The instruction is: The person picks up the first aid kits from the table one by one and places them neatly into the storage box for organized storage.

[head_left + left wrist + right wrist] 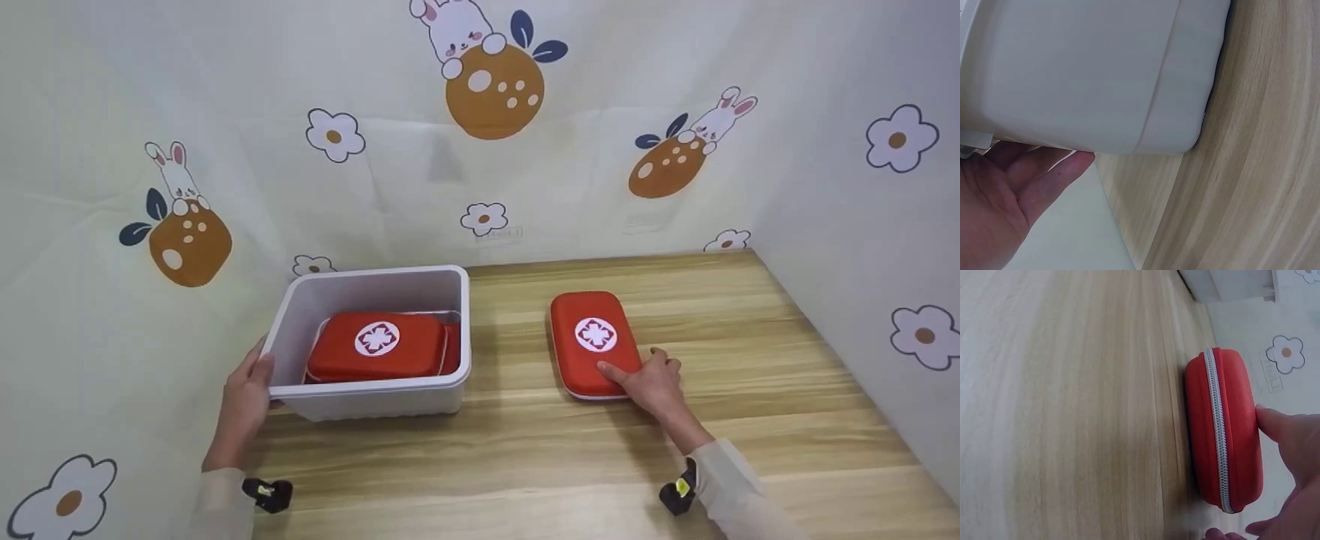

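A light grey plastic bin (442,401) stands on the left of the wooden table. My left hand (247,390) grips its left side at the rim, with fingers (1058,180) against the outer wall under the lip. Inside lies a red first aid case (409,349) with a white cross emblem, on top of more red cases partly hidden below it. To the right of the bin, another red first aid case (577,367) lies emblem up, its zipper along the side. My right hand (656,386) holds its near right corner, thumb on top and fingers at the right side.
The wood-grain table (525,472) runs between the bin and the case and on toward me. A pale curtain (390,195) printed with rabbits, oranges and flowers walls off the back and both sides. Its left side hangs close to the bin.
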The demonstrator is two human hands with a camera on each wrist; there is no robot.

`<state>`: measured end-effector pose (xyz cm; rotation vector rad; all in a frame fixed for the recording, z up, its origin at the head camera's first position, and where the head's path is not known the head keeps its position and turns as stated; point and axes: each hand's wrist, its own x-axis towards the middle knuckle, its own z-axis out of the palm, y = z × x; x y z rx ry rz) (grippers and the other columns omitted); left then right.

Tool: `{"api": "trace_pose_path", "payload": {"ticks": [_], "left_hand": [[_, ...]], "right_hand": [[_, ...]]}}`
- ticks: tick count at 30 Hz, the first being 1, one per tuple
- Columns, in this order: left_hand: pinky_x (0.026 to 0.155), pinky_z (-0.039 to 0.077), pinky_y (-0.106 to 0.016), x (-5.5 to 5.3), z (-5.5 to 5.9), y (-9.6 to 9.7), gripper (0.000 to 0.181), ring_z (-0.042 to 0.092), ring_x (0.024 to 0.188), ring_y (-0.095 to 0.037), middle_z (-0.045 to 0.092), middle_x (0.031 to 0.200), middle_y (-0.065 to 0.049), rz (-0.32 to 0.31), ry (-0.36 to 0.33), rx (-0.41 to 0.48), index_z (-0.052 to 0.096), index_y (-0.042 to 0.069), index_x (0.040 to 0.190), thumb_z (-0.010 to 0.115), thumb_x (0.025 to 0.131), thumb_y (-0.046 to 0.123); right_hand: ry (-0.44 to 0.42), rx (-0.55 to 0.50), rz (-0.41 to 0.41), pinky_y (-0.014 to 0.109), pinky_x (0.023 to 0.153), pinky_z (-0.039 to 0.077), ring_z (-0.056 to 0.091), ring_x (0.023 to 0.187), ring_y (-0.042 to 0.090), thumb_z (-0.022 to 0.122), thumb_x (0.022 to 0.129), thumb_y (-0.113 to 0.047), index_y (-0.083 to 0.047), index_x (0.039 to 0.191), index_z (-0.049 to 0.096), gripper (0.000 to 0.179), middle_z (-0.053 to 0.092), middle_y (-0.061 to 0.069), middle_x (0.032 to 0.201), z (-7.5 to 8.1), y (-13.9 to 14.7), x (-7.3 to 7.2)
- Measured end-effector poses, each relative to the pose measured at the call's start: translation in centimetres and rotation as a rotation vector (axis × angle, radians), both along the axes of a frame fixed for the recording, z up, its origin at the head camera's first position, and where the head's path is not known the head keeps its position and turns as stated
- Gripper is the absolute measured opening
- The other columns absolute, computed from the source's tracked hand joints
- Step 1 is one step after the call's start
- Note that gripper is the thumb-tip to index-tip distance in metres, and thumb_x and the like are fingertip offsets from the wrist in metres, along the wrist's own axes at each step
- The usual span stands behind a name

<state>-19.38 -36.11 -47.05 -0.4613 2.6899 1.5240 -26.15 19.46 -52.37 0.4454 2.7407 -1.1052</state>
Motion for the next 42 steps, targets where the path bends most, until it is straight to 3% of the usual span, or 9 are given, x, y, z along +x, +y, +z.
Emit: {"api": "trace_pose_path", "payload": {"ticks": [5,8,12,18,22,27,33,38,42], "left_hand": [[0.12,0.017,-0.068,0.1,0.0,0.1,0.061,0.014,0.156,-0.04,0.015,0.169,-0.01,-0.001,0.008,0.021,0.007,0.03,0.162,0.019,0.107,0.052],[0.12,0.018,-0.068,0.1,0.0,0.1,0.061,0.015,0.156,-0.04,0.015,0.169,-0.009,-0.004,0.008,0.027,0.007,0.031,0.162,0.019,0.107,0.054],[0.12,0.018,-0.068,0.2,0.1,0.1,0.061,0.015,0.156,-0.04,0.016,0.169,-0.01,-0.006,0.014,0.017,0.007,0.031,0.162,0.018,0.107,0.054],[0.12,0.017,-0.068,0.2,0.1,0.0,0.06,0.015,0.156,-0.04,0.015,0.169,-0.01,-0.009,0.018,0.004,0.006,0.03,0.162,0.018,0.107,0.051],[0.118,0.028,-0.067,0.3,0.2,0.1,0.059,0.025,0.151,-0.043,0.02,0.167,-0.015,-0.011,0.03,0.0,0.008,0.028,0.162,0.016,0.108,0.049],[0.114,0.036,-0.066,0.4,0.1,0.1,0.059,0.03,0.149,-0.044,0.021,0.167,-0.017,-0.012,0.027,0.011,0.008,0.027,0.163,0.016,0.108,0.048],[0.12,0.024,-0.066,0.3,0.1,-0.1,0.058,0.023,0.153,-0.042,0.02,0.168,-0.015,-0.019,0.028,0.002,0.009,0.027,0.163,0.017,0.108,0.047],[0.122,0.017,-0.066,0.2,0.2,-0.1,0.059,0.017,0.155,-0.04,0.019,0.168,-0.013,-0.018,0.035,-0.01,0.009,0.027,0.162,0.017,0.108,0.048],[0.121,0.017,-0.067,0.1,0.2,0.0,0.059,0.016,0.155,-0.04,0.018,0.169,-0.012,-0.019,0.037,-0.005,0.008,0.028,0.162,0.018,0.108,0.049]], "right_hand": [[-0.074,0.025,0.015,0.047,0.086,0.051,0.046,0.104,0.039,0.071,0.077,-0.071,0.02,0.137,0.035,0.114,0.041,0.032,0.122,0.3,0.5,0.1],[-0.097,0.038,0.033,0.038,0.074,0.047,0.048,0.095,0.034,0.069,0.076,-0.074,0.017,0.123,0.048,0.104,0.045,0.028,0.112,0.5,0.7,0.2],[-0.118,0.036,0.055,0.033,0.07,0.044,0.048,0.092,0.031,0.067,0.077,-0.075,0.014,0.117,0.053,0.098,0.046,0.025,0.108,0.5,0.9,0.2],[-0.085,0.007,0.037,0.031,0.067,0.043,0.049,0.086,0.029,0.067,0.08,-0.072,0.014,0.114,0.054,0.094,0.049,0.025,0.105,0.2,0.7,0.2],[-0.04,-0.074,0.009,0.028,0.063,0.041,0.052,0.079,0.024,0.071,0.082,-0.063,0.011,0.109,0.056,0.08,0.059,0.019,0.095,0.2,0.3,0.2],[-0.063,-0.226,-0.028,0.033,0.079,0.048,0.054,0.095,0.028,0.071,0.087,-0.051,0.011,0.127,0.035,0.082,0.055,0.02,0.109,0.7,-0.1,0.1],[-0.016,-0.366,-0.074,0.046,0.105,0.046,0.049,0.118,0.036,0.067,0.092,-0.035,0.01,0.137,0.019,0.08,0.042,0.029,0.132,1.3,-0.2,-0.3],[0.046,-0.476,-0.129,0.044,0.113,0.044,0.048,0.127,0.035,0.064,0.093,-0.031,0.006,0.144,0.016,0.08,0.039,0.027,0.144,1.8,-0.3,-0.6],[0.091,-0.49,-0.147,0.043,0.113,0.044,0.05,0.127,0.034,0.065,0.094,-0.032,0.005,0.147,0.018,0.081,0.04,0.027,0.146,2.1,-0.4,-0.8]]}}
